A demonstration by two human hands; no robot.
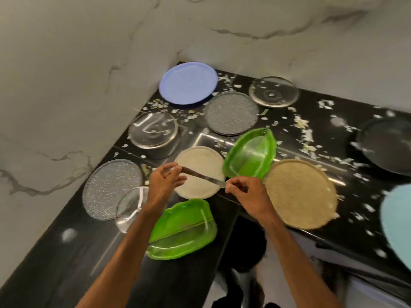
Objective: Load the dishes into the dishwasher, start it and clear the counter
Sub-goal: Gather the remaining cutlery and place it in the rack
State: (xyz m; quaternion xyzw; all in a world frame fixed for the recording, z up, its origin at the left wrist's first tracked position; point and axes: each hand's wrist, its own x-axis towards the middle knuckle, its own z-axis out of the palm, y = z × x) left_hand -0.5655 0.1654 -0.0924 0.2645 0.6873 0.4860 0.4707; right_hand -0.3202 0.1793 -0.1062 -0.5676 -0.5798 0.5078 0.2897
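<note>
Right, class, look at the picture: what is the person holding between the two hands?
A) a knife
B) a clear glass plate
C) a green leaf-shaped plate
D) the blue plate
A: the left hand and the right hand each pinch one end of the knife, which is held over the small beige plate.

Slim knife point(203, 177) held by both ends above round beige plate point(200, 160); far green leaf dish point(250, 153) at its 2 o'clock, near green leaf dish point(184, 230) at 6.
</note>
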